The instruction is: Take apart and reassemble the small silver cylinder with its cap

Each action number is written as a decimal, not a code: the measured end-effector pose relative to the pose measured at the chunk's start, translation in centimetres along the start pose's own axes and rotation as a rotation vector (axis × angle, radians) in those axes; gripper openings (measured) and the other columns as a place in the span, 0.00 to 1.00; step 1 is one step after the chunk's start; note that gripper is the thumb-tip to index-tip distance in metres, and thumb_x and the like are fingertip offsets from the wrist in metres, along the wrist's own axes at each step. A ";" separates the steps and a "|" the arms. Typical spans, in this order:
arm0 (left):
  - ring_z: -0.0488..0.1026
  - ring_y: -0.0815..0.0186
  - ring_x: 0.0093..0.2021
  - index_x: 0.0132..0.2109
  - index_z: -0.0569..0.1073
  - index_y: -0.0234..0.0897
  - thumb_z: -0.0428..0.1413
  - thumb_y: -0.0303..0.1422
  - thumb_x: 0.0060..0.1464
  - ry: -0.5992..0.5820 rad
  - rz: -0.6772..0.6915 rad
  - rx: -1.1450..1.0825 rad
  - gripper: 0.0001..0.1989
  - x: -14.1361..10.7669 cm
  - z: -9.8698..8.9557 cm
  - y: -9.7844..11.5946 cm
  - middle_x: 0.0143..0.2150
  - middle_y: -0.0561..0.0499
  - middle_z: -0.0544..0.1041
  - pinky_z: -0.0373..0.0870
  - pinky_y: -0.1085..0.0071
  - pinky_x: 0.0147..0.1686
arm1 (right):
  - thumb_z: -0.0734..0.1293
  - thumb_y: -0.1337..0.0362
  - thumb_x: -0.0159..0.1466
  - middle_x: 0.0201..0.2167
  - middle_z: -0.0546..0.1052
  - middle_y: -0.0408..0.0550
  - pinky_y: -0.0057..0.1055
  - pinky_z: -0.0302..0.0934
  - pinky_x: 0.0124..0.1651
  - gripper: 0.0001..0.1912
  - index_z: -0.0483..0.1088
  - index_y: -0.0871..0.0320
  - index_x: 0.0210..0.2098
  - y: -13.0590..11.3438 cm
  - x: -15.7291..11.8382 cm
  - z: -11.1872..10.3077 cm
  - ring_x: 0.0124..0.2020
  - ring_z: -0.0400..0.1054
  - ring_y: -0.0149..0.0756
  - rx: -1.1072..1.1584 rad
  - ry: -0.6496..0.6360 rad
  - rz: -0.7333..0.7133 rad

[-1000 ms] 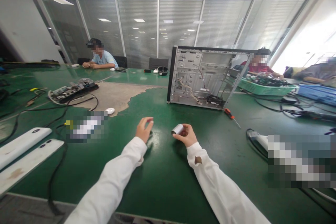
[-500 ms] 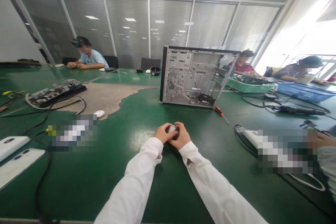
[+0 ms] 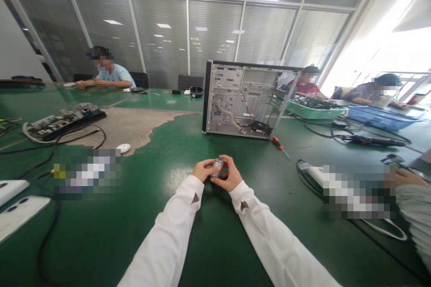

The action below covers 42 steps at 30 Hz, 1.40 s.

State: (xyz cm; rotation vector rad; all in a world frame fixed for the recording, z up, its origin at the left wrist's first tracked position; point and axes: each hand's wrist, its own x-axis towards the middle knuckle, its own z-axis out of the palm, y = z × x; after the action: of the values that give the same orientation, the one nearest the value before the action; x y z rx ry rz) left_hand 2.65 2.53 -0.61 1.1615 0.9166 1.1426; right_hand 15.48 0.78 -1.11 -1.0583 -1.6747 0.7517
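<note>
Between the fingers of both my hands is a small silvery metal cylinder (image 3: pixel 217 167), perhaps a little motor, held close above the green table (image 3: pixel 161 233). My left hand (image 3: pixel 203 171) grips it from the left, thumb across its near side. From the right, my right hand (image 3: pixel 233 175) curls round it, with the index finger near its top and the thumb near its bottom. Just beyond my hands an open computer case (image 3: pixel 235 98) stands with bare metal and loose wires inside. A screwdriver (image 3: pixel 280 147) with an orange and black handle lies by its right corner.
To the left are a stripped power strip (image 3: pixel 65 121), black cables and white devices (image 3: pixel 23 217). Green (image 3: pixel 314 110) and blue baskets (image 3: pixel 382 119) stand at the right. A co-worker's sleeve (image 3: pixel 415 215) reaches in at the right edge; other people sit across the table.
The silvery cylinder now shows more between my fingers and looks more upright. My right fingers have spread wider around it. The whole view has shifted slightly.
</note>
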 end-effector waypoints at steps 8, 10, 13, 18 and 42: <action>0.71 0.65 0.32 0.34 0.71 0.29 0.64 0.32 0.26 0.050 -0.013 -0.216 0.23 0.3 -0.2 -0.5 0.32 0.46 0.74 0.65 0.68 0.37 | 0.63 0.58 0.48 0.36 0.66 0.46 0.21 0.57 0.21 0.24 0.58 0.54 0.45 0.0 0.2 0.1 0.34 0.62 0.32 0.124 0.045 0.026; 0.71 0.66 0.30 0.34 0.70 0.29 0.64 0.32 0.26 0.071 -0.045 -0.305 0.22 0.3 0.0 -0.5 0.31 0.46 0.74 0.66 0.69 0.34 | 0.62 0.56 0.50 0.34 0.66 0.45 0.20 0.57 0.20 0.23 0.59 0.54 0.44 0.2 0.3 0.1 0.33 0.62 0.31 0.155 0.071 0.047; 0.71 0.67 0.26 0.33 0.69 0.29 0.64 0.32 0.28 0.065 -0.111 -0.356 0.21 0.3 0.1 -0.5 0.29 0.47 0.74 0.67 0.69 0.30 | 0.62 0.54 0.50 0.32 0.67 0.44 0.21 0.57 0.20 0.23 0.60 0.53 0.45 0.6 0.5 0.1 0.31 0.62 0.31 0.204 0.106 0.075; 0.71 0.65 0.24 0.33 0.69 0.29 0.61 0.31 0.34 -0.018 -0.167 -0.346 0.16 0.0 0.4 -0.3 0.26 0.47 0.74 0.66 0.70 0.26 | 0.59 0.52 0.52 0.30 0.69 0.44 0.23 0.59 0.21 0.22 0.63 0.53 0.44 1.3 1.0 -0.3 0.25 0.62 0.29 0.305 0.167 0.182; 0.70 0.67 0.25 0.39 0.66 0.30 0.61 0.36 0.32 -0.131 -0.057 -0.215 0.24 -0.4 1.0 -0.2 0.29 0.46 0.73 0.66 0.70 0.25 | 0.67 0.54 0.44 0.23 0.71 0.44 0.27 0.60 0.24 0.15 0.70 0.58 0.28 2.3 1.6 -1.2 0.23 0.63 0.30 0.521 0.112 0.263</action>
State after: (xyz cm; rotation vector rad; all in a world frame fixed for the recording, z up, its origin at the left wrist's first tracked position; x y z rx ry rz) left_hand 3.53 1.93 -0.64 1.0151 0.7040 1.0774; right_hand 17.07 3.25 -2.04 -0.9292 -1.1613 1.1980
